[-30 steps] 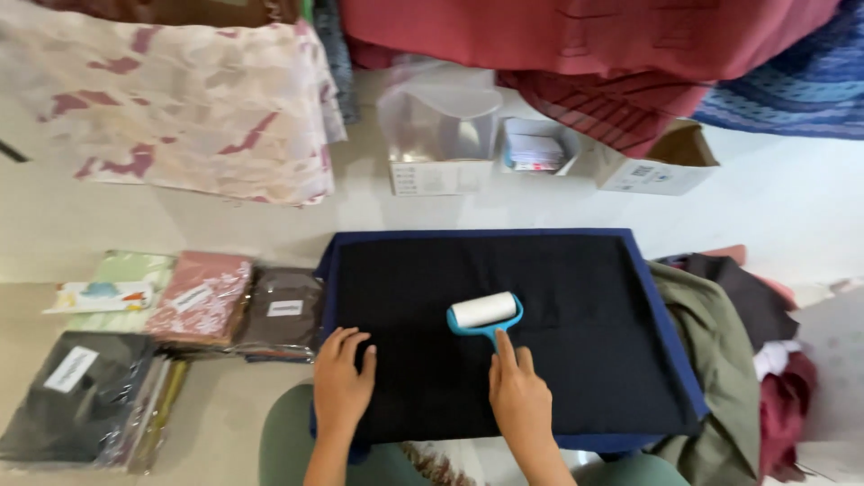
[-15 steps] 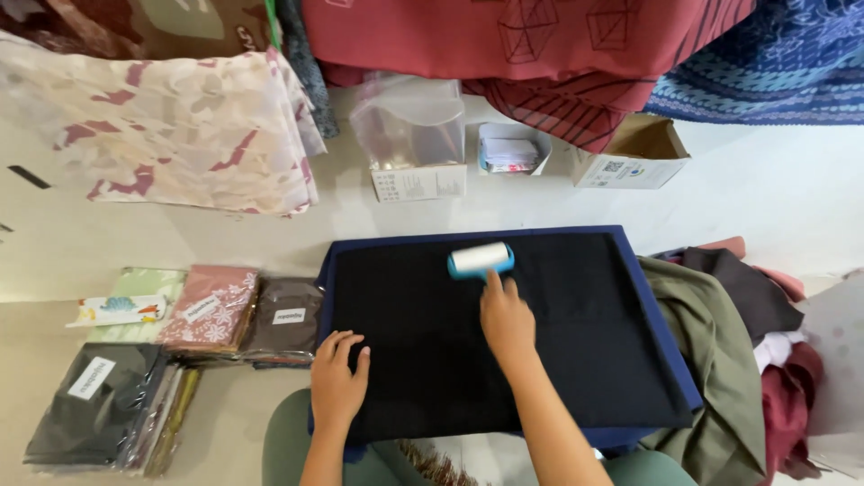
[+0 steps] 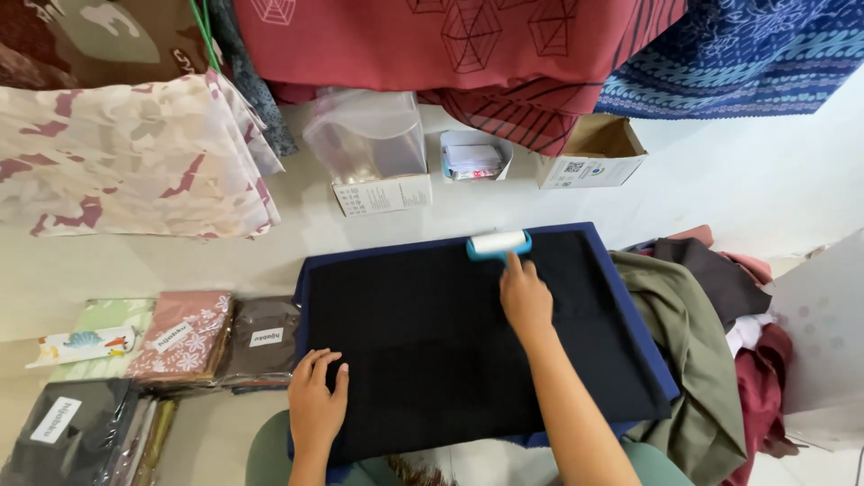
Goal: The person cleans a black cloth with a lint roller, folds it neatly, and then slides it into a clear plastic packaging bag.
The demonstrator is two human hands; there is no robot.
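Head view: right hand (image 3: 526,297) stretched forward, arm extended, fingers wrapped on the handle of the lint roller (image 3: 498,244), which lies at the far edge of the black cloth (image 3: 450,342). Left hand (image 3: 317,403) flat, palm down, fingers spread, holding nothing, pressing the cloth's near-left corner. Cloth lies on a blue board (image 3: 630,306). Packaged fabrics (image 3: 180,337) left.

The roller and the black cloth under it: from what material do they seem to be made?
The roller: its drum looks like white paper, probably sticky sheets, matte; its frame looks like smooth blue plastic. The black cloth: a woven or knit fabric, matte and slightly fuzzy, lying flat; the exact fibre cannot be told. The right hand holds the roller; the left hand presses the cloth.
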